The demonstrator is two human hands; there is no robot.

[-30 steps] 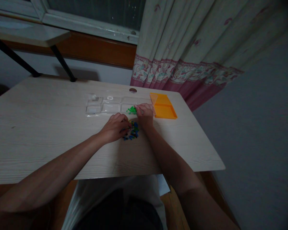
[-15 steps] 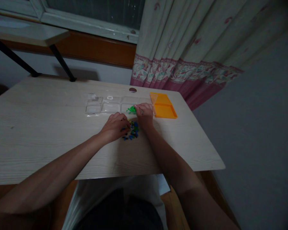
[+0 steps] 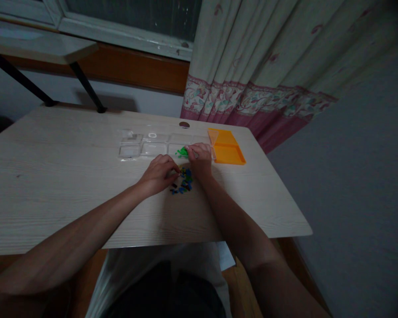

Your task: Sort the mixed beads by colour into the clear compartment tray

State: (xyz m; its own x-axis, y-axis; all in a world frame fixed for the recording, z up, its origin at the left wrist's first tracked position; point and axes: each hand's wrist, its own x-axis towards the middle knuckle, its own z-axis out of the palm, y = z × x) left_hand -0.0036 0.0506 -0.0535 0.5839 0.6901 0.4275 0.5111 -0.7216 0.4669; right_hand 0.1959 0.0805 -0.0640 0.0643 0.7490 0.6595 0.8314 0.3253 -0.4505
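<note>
Curling my left hand (image 3: 158, 174) at small multicoloured pieces (image 3: 186, 182), seemingly heaped for reach, my right hand (image 3: 201, 157) by bright-green bits (image 3: 182, 152), I can't tell either grip.

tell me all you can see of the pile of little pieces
The pile is a loose scatter of tiny pieces, mostly blue and green with some yellow and dark ones; they look like plastic, too small for exact shapes. It lies on the pale table, nearer the person than the clear tray, between the left hand and right forearm. The left fingertips are at its edge; whether they grip a piece is unclear.
</note>
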